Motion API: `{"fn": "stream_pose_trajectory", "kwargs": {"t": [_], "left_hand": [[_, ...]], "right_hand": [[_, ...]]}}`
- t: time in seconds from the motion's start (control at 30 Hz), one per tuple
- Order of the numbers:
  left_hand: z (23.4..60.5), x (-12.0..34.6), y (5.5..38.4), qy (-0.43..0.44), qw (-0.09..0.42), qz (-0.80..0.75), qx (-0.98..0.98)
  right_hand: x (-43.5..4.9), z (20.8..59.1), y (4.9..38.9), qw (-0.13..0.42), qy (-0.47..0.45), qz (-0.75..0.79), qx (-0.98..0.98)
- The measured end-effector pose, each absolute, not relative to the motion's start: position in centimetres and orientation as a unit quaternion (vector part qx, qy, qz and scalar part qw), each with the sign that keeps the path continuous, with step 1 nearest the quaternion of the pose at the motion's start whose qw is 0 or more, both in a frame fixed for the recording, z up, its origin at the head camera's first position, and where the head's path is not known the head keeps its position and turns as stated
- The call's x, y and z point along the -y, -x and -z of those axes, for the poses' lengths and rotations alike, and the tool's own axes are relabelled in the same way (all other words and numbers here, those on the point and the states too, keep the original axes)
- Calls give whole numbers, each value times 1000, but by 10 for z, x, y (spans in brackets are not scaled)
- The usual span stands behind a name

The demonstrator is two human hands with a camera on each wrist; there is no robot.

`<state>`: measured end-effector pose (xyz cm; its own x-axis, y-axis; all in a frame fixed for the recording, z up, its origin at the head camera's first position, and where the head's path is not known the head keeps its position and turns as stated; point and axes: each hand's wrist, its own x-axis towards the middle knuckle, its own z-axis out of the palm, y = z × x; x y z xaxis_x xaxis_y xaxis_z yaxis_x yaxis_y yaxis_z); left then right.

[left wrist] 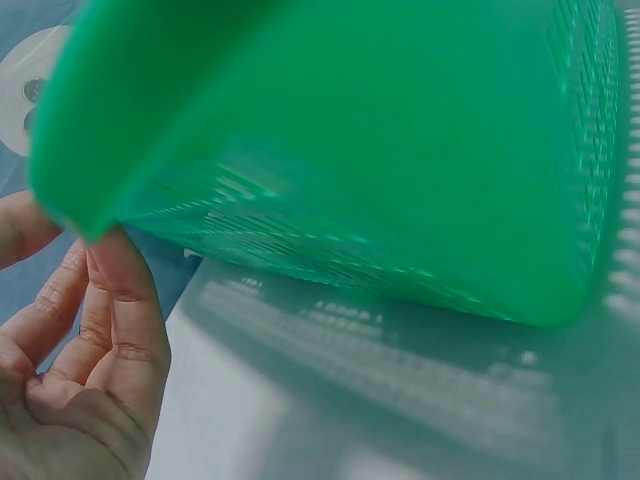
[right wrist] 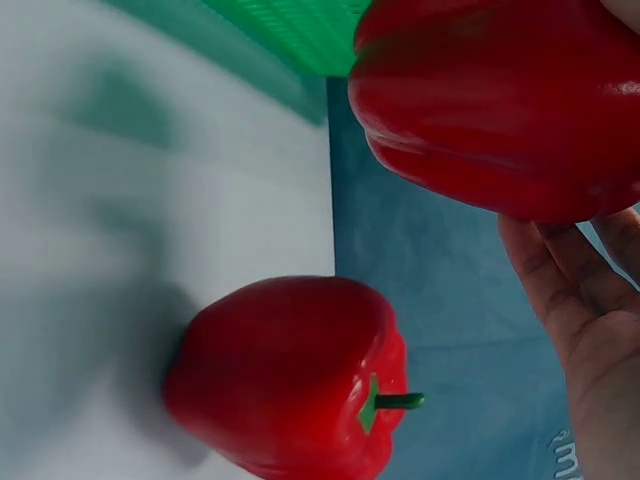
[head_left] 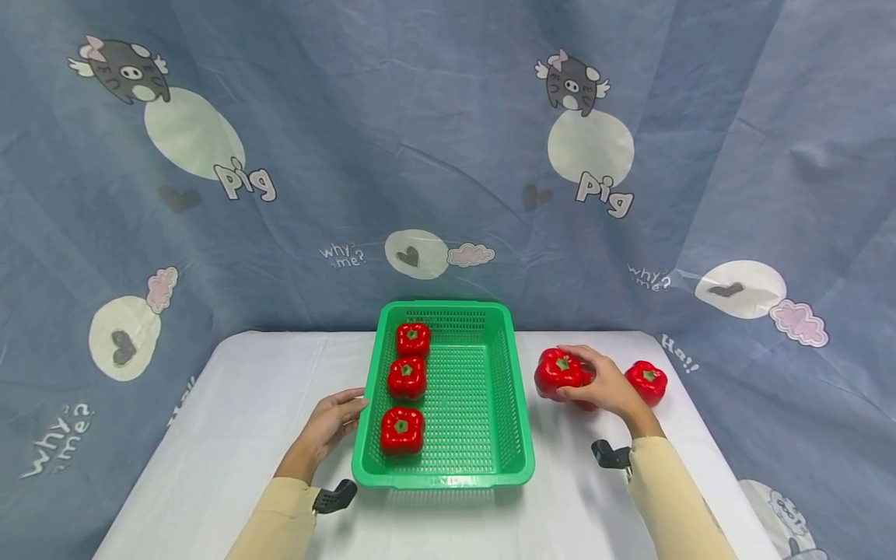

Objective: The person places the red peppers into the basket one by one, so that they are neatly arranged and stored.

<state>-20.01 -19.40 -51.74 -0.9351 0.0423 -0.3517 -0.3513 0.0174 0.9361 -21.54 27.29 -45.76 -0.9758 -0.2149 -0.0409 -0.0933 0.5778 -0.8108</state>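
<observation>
A green plastic basket [head_left: 521, 435] stands on the table, with a column of three red bell peppers along its left side: a far one [head_left: 413, 340], a middle one [head_left: 407, 378] and a near one [head_left: 402, 432]. My left hand [head_left: 334, 420] holds the basket's left rim between thumb and fingers, as the left wrist view shows close up. To the right of the basket, my right hand [head_left: 605, 381] grips a red bell pepper [right wrist: 500, 110], raised off the table. Partly hidden beneath it is another bell pepper [head_left: 586, 398].
One more red bell pepper [head_left: 645, 383] sits near the right edge of the white-covered table [head_left: 280, 373]. A blue printed curtain [head_left: 448, 155] hangs right behind the table. Each wrist carries a small black device [head_left: 610, 455].
</observation>
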Motion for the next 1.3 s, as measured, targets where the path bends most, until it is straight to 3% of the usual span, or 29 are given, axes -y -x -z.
{"fn": "stream_pose_trajectory", "kwargs": {"t": [1.3], "left_hand": [[520,195,200,101,141,-701,-692]], "right_hand": [[-229,437,265,33,160,460,-873]]}}
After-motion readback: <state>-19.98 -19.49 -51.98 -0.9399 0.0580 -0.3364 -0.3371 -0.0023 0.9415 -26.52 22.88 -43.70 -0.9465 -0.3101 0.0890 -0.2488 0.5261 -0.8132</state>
